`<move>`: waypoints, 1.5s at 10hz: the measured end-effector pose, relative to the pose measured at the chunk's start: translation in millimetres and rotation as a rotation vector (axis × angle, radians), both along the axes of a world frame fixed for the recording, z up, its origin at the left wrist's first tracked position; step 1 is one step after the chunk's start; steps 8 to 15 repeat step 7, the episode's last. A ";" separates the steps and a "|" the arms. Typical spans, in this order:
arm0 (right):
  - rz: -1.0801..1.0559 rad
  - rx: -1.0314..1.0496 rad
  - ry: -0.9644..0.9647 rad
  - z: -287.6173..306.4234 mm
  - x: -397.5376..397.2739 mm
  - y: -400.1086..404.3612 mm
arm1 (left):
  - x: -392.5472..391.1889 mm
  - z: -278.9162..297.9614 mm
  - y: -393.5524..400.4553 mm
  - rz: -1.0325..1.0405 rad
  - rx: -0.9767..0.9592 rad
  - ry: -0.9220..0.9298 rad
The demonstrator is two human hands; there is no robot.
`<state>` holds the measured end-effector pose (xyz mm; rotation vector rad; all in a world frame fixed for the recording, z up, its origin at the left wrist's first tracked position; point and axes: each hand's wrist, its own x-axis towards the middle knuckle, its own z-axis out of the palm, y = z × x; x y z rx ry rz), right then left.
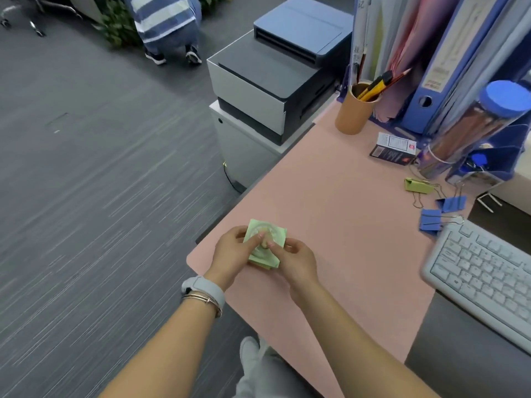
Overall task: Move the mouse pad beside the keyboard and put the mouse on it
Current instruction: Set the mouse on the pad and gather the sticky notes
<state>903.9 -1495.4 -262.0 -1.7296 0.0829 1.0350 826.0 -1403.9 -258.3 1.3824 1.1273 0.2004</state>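
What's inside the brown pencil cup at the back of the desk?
The pencil cup holds a yellow-and-black utility knife and a red pencil, both leaning right. Their lower ends and anything deeper are hidden by the cup wall.

- two hands (234, 251) (296, 261)
- one keyboard (485, 280)
- three clips (419, 185) (452, 203) (431, 221)
- one printer (275, 79)
- one cup (355, 112)
- one jar (471, 124)
- one box (393, 147)

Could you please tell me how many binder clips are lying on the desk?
3. A green clip lies in front of the file rack; two blue clips lie between it and the keyboard. More may be hidden behind the jar.
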 end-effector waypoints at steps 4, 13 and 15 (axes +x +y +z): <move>-0.019 -0.109 -0.111 -5.5 -2.3 11.5 | 2.4 -10.5 29.9 -0.309 0.228 0.193; -0.332 -0.093 -0.134 18.7 5.8 9.4 | 37.6 32.8 77.3 -0.311 -0.013 -0.213; -0.332 -0.093 -0.134 18.7 5.8 9.4 | 37.6 32.8 77.3 -0.311 -0.013 -0.213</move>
